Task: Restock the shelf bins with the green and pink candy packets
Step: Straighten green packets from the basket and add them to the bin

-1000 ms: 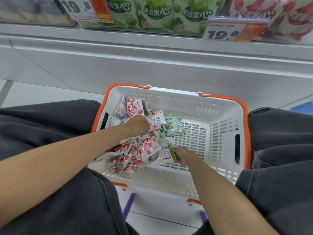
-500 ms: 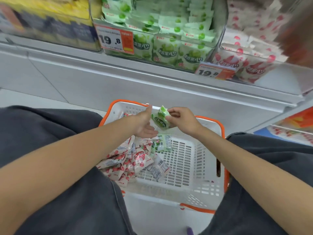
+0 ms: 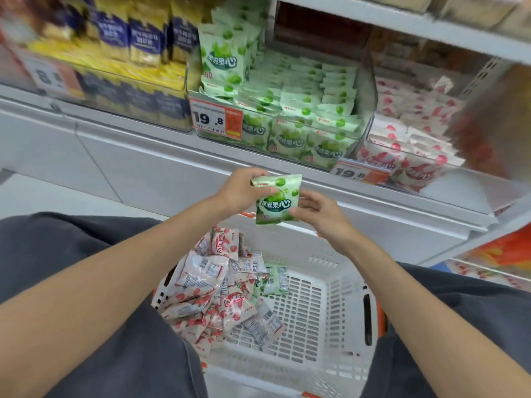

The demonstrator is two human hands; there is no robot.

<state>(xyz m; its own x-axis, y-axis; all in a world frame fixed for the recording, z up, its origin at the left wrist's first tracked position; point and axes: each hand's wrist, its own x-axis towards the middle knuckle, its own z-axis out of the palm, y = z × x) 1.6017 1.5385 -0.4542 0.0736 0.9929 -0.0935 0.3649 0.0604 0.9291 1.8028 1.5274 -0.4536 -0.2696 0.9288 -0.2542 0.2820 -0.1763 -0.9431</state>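
Green packet (image 3: pixel 274 201): held upright at the centre of the frame, printed face toward the camera, in the air above the basket's far rim and just below the shelf front.
Left hand (image 3: pixel 241 193): fingers curled behind the packet's upper left side, thumb laid across its front, gripping it.
Right hand (image 3: pixel 316 208): thumb and fingertips pinch the packet's lower right edge; the other fingers are loosely bent.
Basket (image 3: pixel 342 294): white slotted plastic with orange trim, lower centre of the frame, between the person's dark grey trouser legs (image 3: pixel 86 282).
Pink packets (image 3: pixel 209 285): a loose heap piled against the basket's left side, many lying back-side up.
Loose green packet (image 3: pixel 274 280): lies in the basket at the right edge of the pink heap, touching it.
Clear bin (image 3: pixel 369 91): on the shelf at upper centre, filled with rows of green shelf packets (image 3: pixel 304 93), with an orange and white price tag (image 3: pixel 215 119) on its front.
Pink shelf packets (image 3: pixel 413 133): stacked just right of the clear bin, upper right, partly blurred.
Yellow and blue packs (image 3: pixel 138 38): upper left on the same shelf, blurred.
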